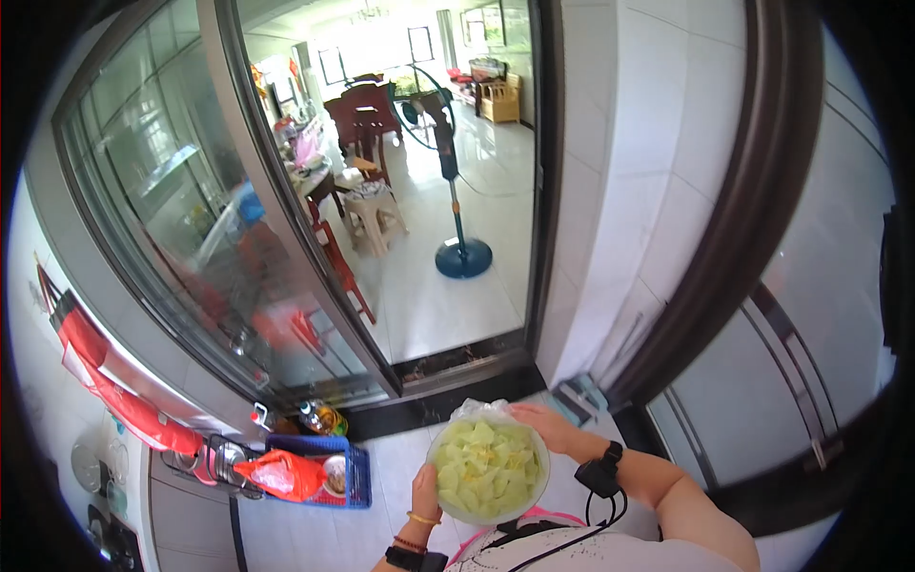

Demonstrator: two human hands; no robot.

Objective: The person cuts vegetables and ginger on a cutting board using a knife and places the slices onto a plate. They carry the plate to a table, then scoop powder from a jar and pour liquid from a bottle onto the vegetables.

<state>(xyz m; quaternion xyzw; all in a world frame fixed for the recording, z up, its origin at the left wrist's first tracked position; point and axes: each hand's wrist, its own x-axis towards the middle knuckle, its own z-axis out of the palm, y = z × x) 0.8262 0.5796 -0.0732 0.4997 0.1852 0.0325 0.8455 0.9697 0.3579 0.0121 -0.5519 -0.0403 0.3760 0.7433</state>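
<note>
A round bowl (435,448) full of pale green sliced vegetable pieces (488,467) is held in front of my body, low in the head view. My left hand (425,494) grips the bowl's left side, its thumb along the rim. On the far right side of the rim, my right hand (543,427) is closed around the edge, its fingers partly hidden. Crumpled clear plastic (479,408) shows at the bowl's far edge, beside my right hand. The bowl's underside is out of sight.
Ahead is a sliding glass door's opening with a dark threshold (457,367). Beyond it stand a floor fan (463,257), a stool (375,210) and dark red chairs. At left, a blue basket (357,477) holds an orange bag (286,475); oil bottles (324,418) stand behind it.
</note>
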